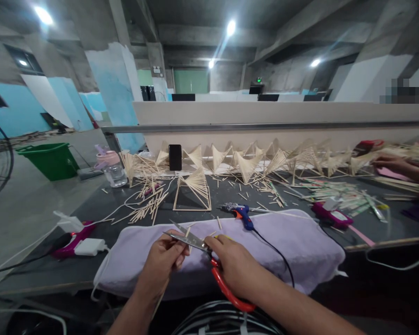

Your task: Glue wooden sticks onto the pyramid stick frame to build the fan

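My right hand (230,265) grips red-handled scissors (195,242) with the blades parted and pointing left. A thin wooden stick (187,232) stands between the blades, pinched by my left hand (164,263). Both hands hover over a lilac towel (300,246) at the near table edge. Beyond the towel stands a finished stick frame (193,190), a fan of sticks on a square base. A blue hot-glue gun (242,215) lies on the towel's far edge, its black cord trailing right.
Loose sticks (150,207) are piled at left, and many fan-shaped stick frames (251,163) line the back board. A black phone (175,157), a clear bottle (113,170), white chargers (89,246), another glue gun (331,215). Another person's hand (393,163) works at the far right. A green bin (50,160) stands on the floor.
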A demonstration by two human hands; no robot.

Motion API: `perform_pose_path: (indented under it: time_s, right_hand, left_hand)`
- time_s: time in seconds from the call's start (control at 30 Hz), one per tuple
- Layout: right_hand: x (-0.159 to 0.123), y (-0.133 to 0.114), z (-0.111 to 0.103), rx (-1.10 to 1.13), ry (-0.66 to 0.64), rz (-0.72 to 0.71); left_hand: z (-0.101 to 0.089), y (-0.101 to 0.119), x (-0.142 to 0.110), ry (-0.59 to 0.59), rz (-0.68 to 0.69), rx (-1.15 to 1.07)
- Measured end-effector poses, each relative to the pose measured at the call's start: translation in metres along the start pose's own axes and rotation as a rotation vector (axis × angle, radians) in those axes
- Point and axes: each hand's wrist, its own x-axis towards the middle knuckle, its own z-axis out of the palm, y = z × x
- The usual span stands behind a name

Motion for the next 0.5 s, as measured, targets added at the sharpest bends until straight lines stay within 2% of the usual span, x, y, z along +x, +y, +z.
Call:
perform_pose_path:
  time_s: [0.17, 0.37, 0.5]
  right_hand:
    - [-0.003, -0.002, -0.007, 0.023, 0.000, -0.005]
    - [-0.004, 0.001, -0.006, 0.027, -0.028, -0.008]
    - [-0.002, 0.009, 0.003, 0.022, -0.028, -0.014]
  left_hand:
    - [-0.002, 0.003, -0.002, -0.038, 0.022, -0.025]
    - [-0.008, 0.006, -0.002, -0.139, -0.121, -0.084]
    - [-0.007, 0.003, 0.001, -0.138, -0.152, -0.079]
